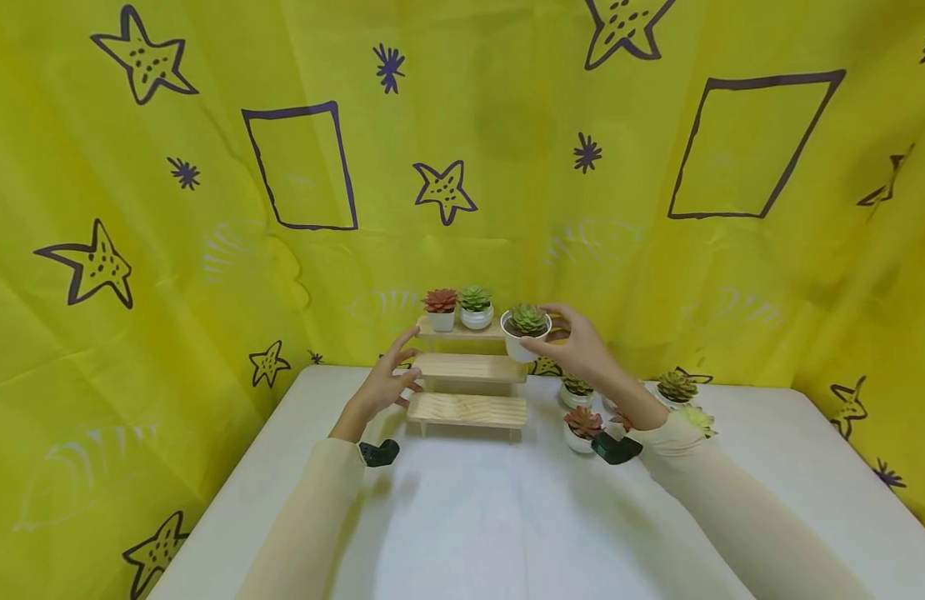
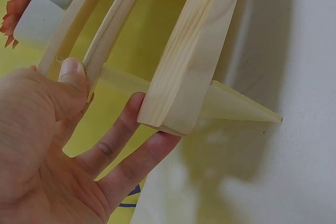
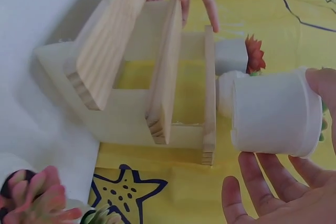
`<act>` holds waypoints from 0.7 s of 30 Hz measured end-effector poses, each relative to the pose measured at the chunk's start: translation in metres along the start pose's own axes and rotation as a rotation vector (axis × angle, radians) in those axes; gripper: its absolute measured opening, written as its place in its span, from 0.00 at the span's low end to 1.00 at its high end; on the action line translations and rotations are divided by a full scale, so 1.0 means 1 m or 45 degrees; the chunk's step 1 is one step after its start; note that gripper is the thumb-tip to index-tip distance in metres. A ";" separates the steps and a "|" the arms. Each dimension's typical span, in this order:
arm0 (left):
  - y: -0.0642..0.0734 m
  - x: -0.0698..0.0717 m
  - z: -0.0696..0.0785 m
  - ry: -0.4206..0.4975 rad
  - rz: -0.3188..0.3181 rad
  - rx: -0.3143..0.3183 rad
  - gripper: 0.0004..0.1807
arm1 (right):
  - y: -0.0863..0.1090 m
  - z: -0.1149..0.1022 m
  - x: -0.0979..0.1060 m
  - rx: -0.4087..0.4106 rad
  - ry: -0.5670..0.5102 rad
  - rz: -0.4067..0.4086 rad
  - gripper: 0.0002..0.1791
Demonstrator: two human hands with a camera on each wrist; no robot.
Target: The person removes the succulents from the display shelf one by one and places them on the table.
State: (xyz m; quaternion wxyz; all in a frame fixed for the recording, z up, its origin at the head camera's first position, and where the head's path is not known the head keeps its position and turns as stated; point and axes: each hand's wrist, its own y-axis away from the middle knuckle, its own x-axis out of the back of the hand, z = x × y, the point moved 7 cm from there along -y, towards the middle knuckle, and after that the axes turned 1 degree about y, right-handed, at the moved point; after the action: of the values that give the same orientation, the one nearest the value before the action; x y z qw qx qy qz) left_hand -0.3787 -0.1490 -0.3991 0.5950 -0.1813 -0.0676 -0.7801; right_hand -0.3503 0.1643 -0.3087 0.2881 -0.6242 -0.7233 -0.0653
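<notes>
A three-tier wooden stand [image 1: 470, 409] sits toward the back of the white table. My left hand [image 1: 385, 387] holds its left end, fingers spread. In the left wrist view the thumb [image 2: 72, 80] lies against the middle tier, and two fingertips touch the end of the lowest tier. With my right hand [image 1: 582, 343] I hold a green succulent in a white pot [image 1: 519, 348], upright beside the top tier's right end. On that tier stand a red succulent in a square white pot [image 1: 441, 320] and a green succulent in a round white pot [image 1: 476, 317].
Right of the stand, several potted succulents stand on the table [image 1: 462, 517], including a red one [image 1: 584, 423] and a dark green one [image 1: 676, 386]. My right forearm partly covers this group. A yellow curtain [image 1: 507, 125] with drawn stars hangs behind the table.
</notes>
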 end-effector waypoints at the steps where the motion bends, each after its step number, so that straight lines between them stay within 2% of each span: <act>1: 0.000 0.000 0.000 0.001 0.000 0.000 0.42 | 0.003 0.000 0.001 0.004 0.006 -0.007 0.40; 8: -0.003 0.001 -0.003 0.014 0.006 0.021 0.42 | 0.027 0.006 0.005 0.012 -0.002 -0.061 0.40; 16: -0.002 0.002 -0.002 0.020 0.003 0.018 0.42 | 0.055 0.014 0.013 0.052 0.062 -0.097 0.38; 21: -0.002 0.001 -0.003 0.024 -0.001 0.020 0.41 | 0.071 0.024 0.016 0.027 0.022 -0.128 0.39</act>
State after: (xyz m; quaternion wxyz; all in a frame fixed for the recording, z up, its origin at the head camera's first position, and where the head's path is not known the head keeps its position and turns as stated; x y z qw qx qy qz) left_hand -0.3818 -0.1505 -0.4013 0.5966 -0.1693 -0.0682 -0.7815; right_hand -0.2928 0.2044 -0.3390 0.2974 -0.5835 -0.7517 -0.0775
